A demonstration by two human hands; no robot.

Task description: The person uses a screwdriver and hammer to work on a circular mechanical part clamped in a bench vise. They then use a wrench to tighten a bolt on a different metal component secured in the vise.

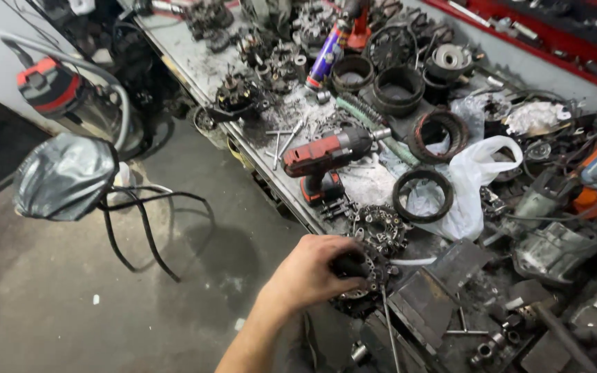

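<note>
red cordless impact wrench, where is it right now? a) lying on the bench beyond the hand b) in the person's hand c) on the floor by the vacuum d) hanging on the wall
a: the red cordless impact wrench lies on the cluttered workbench, well apart from the hand, whose fingers are closed on a dark round metal part at the bench edge.
</note>
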